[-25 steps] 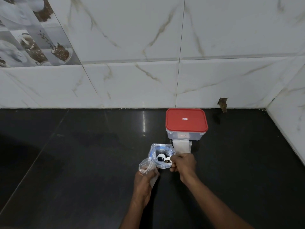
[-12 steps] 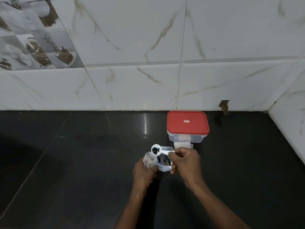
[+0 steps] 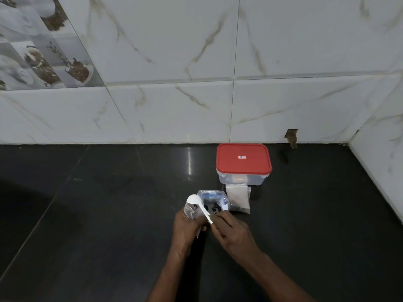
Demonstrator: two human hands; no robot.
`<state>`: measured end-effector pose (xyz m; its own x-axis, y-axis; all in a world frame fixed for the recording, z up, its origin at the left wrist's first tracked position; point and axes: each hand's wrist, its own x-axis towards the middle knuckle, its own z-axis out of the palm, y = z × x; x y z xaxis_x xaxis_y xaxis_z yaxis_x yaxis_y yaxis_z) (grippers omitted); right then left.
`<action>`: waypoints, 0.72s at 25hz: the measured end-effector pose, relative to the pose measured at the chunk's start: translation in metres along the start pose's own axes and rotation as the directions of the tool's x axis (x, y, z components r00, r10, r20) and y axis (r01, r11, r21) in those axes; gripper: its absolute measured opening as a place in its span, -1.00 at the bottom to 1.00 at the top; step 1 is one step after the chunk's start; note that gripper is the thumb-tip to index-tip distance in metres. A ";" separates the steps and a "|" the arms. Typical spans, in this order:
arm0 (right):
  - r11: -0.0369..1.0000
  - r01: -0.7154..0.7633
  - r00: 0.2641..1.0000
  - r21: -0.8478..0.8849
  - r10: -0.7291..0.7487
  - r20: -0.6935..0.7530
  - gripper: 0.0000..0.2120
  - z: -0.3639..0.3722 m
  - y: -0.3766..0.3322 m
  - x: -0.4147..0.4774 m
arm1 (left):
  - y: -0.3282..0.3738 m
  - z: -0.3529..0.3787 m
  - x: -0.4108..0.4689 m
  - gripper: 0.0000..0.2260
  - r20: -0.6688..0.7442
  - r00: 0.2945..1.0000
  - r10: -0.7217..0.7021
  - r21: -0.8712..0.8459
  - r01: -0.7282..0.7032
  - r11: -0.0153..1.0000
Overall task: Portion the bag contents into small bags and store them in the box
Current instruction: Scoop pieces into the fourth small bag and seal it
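left hand (image 3: pixel 187 227) grips crinkly clear small bag (image 3: pixel 190 212) | right hand (image 3: pixel 231 232) pinches white plastic spoon (image 3: pixel 197 204) by its handle, round bowl over the small bag's mouth, bare where dark bits sat half a second ago | open blue-printed bag (image 3: pixel 214 202) just beside, on glossy black worktop (image 3: pixel 109 214) | clear box (image 3: pixel 243 164) behind, red lid on

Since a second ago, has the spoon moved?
Yes. The spoon, pinched by the right hand, has gone left, away from the red-lidded box: out of the open bag, to the small bag the left hand holds.
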<state>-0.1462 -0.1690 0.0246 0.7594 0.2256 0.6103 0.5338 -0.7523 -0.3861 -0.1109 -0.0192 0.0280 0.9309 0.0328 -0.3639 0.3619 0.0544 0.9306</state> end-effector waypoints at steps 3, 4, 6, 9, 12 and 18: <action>1.000 0.024 0.999 0.010 -0.024 -0.030 -0.85 -0.002 0.004 0.005 | -0.002 0.000 0.002 -0.81 0.006 1.000 0.003 -0.026 -0.003 1.000; 0.999 0.003 0.999 0.039 -0.001 -0.046 -0.85 -0.003 0.004 0.007 | -0.003 0.000 0.003 -0.81 0.005 1.000 0.010 -0.023 -0.010 1.000; 0.962 -0.189 0.973 0.197 0.210 -0.092 -0.90 -0.008 -0.001 0.015 | -0.004 -0.001 0.006 -0.81 -0.009 1.000 0.022 -0.011 -0.022 1.000; 0.512 -0.630 0.656 0.584 0.753 0.048 -0.92 -0.019 0.004 0.029 | -0.005 -0.003 0.007 -0.79 -0.016 0.999 0.041 0.009 -0.041 0.999; 0.244 -0.772 0.467 0.587 0.844 0.264 -0.90 -0.023 0.018 0.025 | -0.009 -0.005 0.005 -0.78 -0.022 0.999 0.032 -0.010 -0.032 0.999; 0.238 -0.863 0.391 0.446 0.873 0.291 -0.91 0.010 0.016 0.011 | -0.014 -0.004 0.007 -0.81 -0.053 0.998 0.018 0.009 -0.017 1.000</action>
<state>-0.1262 -0.1722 0.0181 0.8714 -0.3888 -0.2992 -0.3620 -0.0979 -0.9270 -0.1099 -0.0159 0.0126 0.9331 0.0867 -0.3490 0.3464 0.0445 0.9370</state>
